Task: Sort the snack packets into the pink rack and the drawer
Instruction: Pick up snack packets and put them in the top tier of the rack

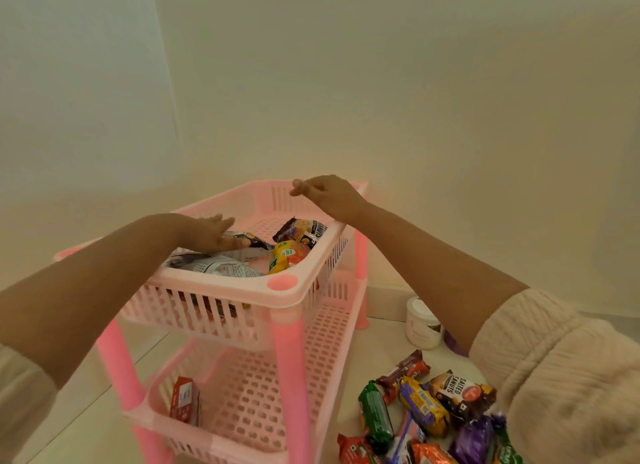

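Note:
The pink rack [282, 283] stands in front of me with two tiers in view. Its top basket holds several snack packets: a silver one [214, 264], a yellow one [285, 257] and a dark one [303, 229]. My left hand [213, 233] lies flat, fingers apart, on the packets at the basket's left side. My right hand [327, 193] hovers above the far rim with fingers loosely curled and nothing in it. A red packet [185, 399] leans in the lower tier. A pile of loose packets [426, 411] lies on the floor at lower right. No drawer is in view.
A white jar [422, 323] stands on the floor right of the rack, near the wall. The rack sits in a corner of pale walls. Pale floor [86, 404] shows to its left.

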Available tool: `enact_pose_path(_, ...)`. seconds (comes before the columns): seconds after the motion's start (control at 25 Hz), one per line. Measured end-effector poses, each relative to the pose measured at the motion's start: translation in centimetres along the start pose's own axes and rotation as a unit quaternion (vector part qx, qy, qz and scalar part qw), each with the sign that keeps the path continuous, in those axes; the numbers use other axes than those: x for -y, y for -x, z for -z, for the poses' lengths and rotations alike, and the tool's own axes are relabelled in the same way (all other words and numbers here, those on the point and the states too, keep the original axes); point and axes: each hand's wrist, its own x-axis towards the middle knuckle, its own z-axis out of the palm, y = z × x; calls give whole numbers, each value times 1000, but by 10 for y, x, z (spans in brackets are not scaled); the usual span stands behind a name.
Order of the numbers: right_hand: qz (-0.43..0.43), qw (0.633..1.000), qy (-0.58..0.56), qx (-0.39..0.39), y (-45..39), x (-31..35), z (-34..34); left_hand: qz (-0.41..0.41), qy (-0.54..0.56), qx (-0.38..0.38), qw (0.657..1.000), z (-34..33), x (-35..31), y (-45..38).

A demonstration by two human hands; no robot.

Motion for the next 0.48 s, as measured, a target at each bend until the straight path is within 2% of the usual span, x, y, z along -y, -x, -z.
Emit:
enact_pose_path(0.08,42,998,8,-54,21,-8,9,-6,7,-43,999,10,-7,9)
enact_pose_path(0.2,75,993,59,-74,55,-17,34,-53,49,-123,990,38,-40,28)
enact_pose_path(0.32,58,992,57,-94,88,-18,63,-98,34,-226,969,64,-88,44)
enact_pose_path(0.48,26,988,124,-87,134,-22,96,-125,-30,-278,952,81,-160,71)
